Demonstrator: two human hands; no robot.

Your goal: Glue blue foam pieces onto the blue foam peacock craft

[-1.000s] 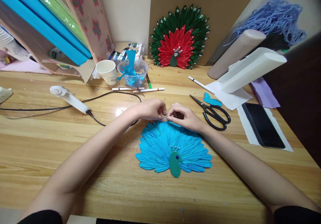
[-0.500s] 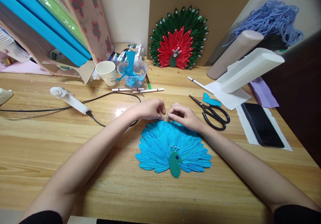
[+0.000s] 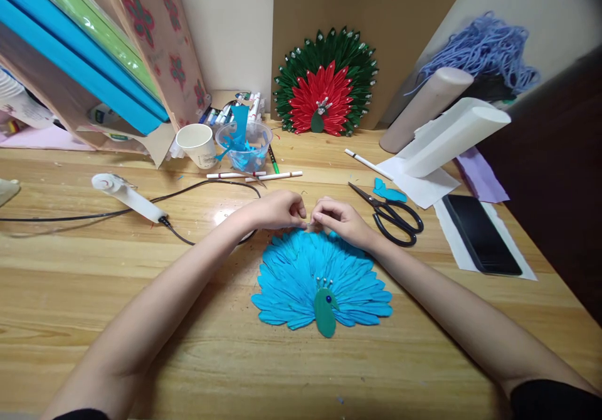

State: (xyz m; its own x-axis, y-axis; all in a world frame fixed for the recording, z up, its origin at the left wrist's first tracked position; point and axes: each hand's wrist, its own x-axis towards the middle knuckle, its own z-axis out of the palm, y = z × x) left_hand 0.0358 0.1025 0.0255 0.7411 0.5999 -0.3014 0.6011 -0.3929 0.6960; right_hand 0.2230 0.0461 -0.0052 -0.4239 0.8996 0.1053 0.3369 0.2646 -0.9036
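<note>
A person's left hand (image 3: 277,210) and right hand (image 3: 339,220) met at the top edge of a blue peacock fan (image 3: 322,279) lying flat on a wooden bench (image 3: 141,320), the fingertips of both pinched together on something too small to make out, just above the fan's uppermost petals. The fan lay near the middle of the bench, directly in front of the person and between the two forearms.

The piece looked light and soft, a half-circle of thin overlapping strips that would likely bend or crease under pressure; the tips appeared the most fragile part. It seemed best taken up from beneath with flat fingers, or by the firmer lower centre where the strips join, rather than by any single petal.

Its petals were bright blue, layered in rows and fanned outward from a green teardrop body (image 3: 324,310) with a small dark bead for an eye and a crest of pale-headed pins above it.

A finished red and green fan (image 3: 325,83) stood propped against the cardboard at the back. Black scissors (image 3: 392,216) lay open just to the right of the right hand, with a blue scrap (image 3: 388,191) beside them. A glue gun (image 3: 126,195) and its cable rested to the left, near a paper cup (image 3: 197,144), a clear plastic bowl (image 3: 244,144) of blue cuttings and several markers (image 3: 256,174). A dark phone (image 3: 480,235) lay on white paper at right.
</note>
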